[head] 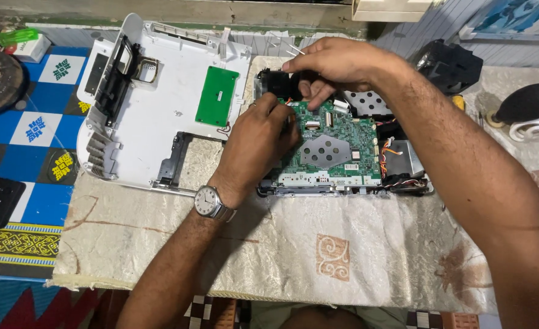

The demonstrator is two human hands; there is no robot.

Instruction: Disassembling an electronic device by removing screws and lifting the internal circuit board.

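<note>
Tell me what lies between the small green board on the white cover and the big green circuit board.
In the head view, the left hand lies between the small green board and the big circuit board, over cream cloth.

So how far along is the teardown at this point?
Done: the white top cover is off and lies upside down left of the opened device. In hand: the left hand and right hand work at the green circuit board's upper-left corner. Left: the board sits in the chassis, with wires at its right edge.
</note>
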